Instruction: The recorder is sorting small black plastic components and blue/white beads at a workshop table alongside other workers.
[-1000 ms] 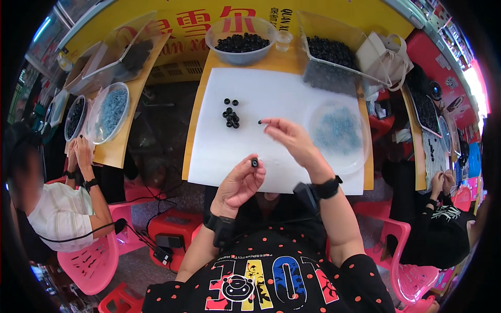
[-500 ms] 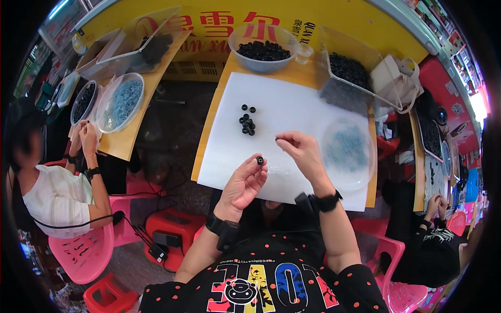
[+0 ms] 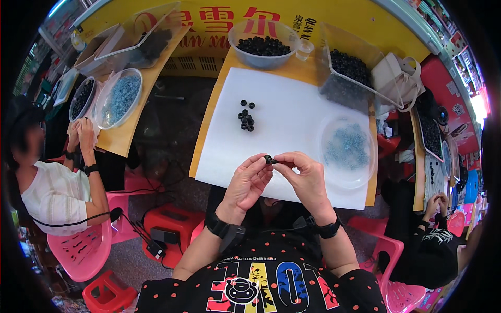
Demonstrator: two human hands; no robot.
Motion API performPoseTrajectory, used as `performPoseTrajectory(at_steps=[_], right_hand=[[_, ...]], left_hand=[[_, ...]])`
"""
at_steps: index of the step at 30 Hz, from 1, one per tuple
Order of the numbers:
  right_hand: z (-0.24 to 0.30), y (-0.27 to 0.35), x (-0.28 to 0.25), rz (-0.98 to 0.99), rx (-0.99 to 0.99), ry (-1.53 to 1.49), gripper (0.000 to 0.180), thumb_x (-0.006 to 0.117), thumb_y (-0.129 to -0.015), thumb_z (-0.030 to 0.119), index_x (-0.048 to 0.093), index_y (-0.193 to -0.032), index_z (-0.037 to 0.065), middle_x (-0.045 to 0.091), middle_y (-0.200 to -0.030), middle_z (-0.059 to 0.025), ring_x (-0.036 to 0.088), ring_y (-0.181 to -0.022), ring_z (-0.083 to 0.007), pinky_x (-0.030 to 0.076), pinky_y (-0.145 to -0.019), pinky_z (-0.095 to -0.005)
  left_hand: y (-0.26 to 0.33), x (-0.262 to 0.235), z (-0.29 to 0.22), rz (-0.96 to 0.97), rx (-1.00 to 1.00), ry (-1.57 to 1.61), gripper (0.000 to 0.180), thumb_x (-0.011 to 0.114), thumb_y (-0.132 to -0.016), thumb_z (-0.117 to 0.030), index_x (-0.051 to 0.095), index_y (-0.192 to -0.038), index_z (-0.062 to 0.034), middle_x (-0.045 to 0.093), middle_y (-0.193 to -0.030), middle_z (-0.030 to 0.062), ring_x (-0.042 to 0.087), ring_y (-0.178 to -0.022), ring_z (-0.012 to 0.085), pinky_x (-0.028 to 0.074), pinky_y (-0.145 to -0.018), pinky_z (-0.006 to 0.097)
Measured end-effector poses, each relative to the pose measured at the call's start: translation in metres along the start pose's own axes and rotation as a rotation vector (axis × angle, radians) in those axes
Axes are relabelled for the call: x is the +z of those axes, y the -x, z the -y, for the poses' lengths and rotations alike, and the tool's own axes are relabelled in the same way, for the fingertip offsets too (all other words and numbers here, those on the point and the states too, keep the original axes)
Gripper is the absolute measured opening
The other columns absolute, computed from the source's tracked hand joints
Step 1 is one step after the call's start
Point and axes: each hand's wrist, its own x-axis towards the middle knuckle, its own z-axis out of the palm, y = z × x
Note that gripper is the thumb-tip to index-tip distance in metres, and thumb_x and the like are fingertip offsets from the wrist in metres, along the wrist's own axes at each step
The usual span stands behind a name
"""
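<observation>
Over the near edge of the white sheet my two hands meet. Thumb and fingers of my left hand (image 3: 246, 183) pinch a small black round piece (image 3: 268, 159), bead-like with an open centre. My right hand (image 3: 302, 177) is closed in a pinch against that piece's right side; a tiny dark thing shows at its fingertips, too small to name. Farther off on the white sheet (image 3: 282, 99) lies a loose group of black round pieces (image 3: 246, 120), with two more (image 3: 247, 104) just beyond it. To the right sits a clear round tray (image 3: 348, 180) of small pale-blue bits (image 3: 344, 146).
A clear bowl (image 3: 245, 60) of black pieces stands at the table's far edge, beside a small clear cup (image 3: 305, 50). A clear bin (image 3: 344, 94) and white bag (image 3: 396, 78) are far right. People work at left (image 3: 57, 198) and right (image 3: 430, 245). Red stool (image 3: 169, 224) at lower left.
My right hand has come left and down to meet my left hand at the black piece. My left hand has shifted slightly right. The group on the sheet looks the same.
</observation>
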Motion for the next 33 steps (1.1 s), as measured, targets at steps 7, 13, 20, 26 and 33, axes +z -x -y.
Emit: performPoseTrajectory(at_steps=[7, 13, 20, 26, 33], right_hand=[[-0.004, 0.002, -0.001, -0.006, -0.049, 0.074, 0.015, 0.076, -0.083, 0.004, 0.075, -0.098, 0.0, 0.074, -0.091, -0.0106, 0.069, -0.078, -0.0171, 0.055, -0.071, -0.0283], [-0.008, 0.006, 0.001, -0.046, -0.076, 0.084, 0.014, 0.076, -0.083, 0.004, 0.075, -0.097, 0.0, 0.074, -0.092, -0.0116, 0.071, -0.081, -0.0192, 0.055, -0.072, -0.0288], [-0.004, 0.01, 0.005, -0.081, -0.106, 0.087, 0.015, 0.077, -0.081, 0.002, 0.075, -0.096, 0.0, 0.075, -0.093, -0.0118, 0.072, -0.083, -0.0201, 0.056, -0.073, -0.0286], [-0.015, 0.012, 0.002, -0.039, 0.021, -0.119, 0.013, 0.077, -0.082, 0.001, 0.075, -0.094, -0.001, 0.075, -0.092, -0.0097, 0.069, -0.08, -0.014, 0.055, -0.074, -0.0262], [-0.023, 0.014, 0.0, -0.024, -0.013, -0.172, 0.01, 0.077, -0.081, 0.0, 0.073, -0.09, -0.001, 0.074, -0.089, -0.0072, 0.067, -0.079, -0.0127, 0.054, -0.074, -0.0258]], left_hand=[[0.0, -0.004, 0.003, 0.031, 0.123, -0.164, 0.018, 0.066, -0.095, -0.004, 0.066, -0.112, -0.001, 0.07, -0.105, 0.0087, 0.069, -0.093, 0.0152, 0.059, -0.086, 0.028], [0.003, 0.001, 0.002, 0.039, 0.192, -0.263, 0.018, 0.069, -0.093, -0.003, 0.069, -0.111, -0.0001, 0.071, -0.102, 0.0089, 0.068, -0.093, 0.0153, 0.056, -0.086, 0.028], [0.007, 0.003, 0.003, 0.037, 0.229, -0.295, 0.019, 0.069, -0.093, -0.002, 0.069, -0.112, 0.0007, 0.071, -0.103, 0.0089, 0.068, -0.093, 0.0151, 0.056, -0.086, 0.028], [0.01, 0.003, -0.001, 0.068, 0.155, -0.288, 0.02, 0.068, -0.093, -0.003, 0.068, -0.112, 0.0006, 0.071, -0.103, 0.0082, 0.067, -0.093, 0.0144, 0.056, -0.086, 0.028], [0.012, 0.007, -0.001, 0.073, 0.076, -0.232, 0.019, 0.068, -0.093, -0.003, 0.068, -0.112, 0.0004, 0.071, -0.102, 0.0077, 0.067, -0.092, 0.0141, 0.056, -0.086, 0.029]])
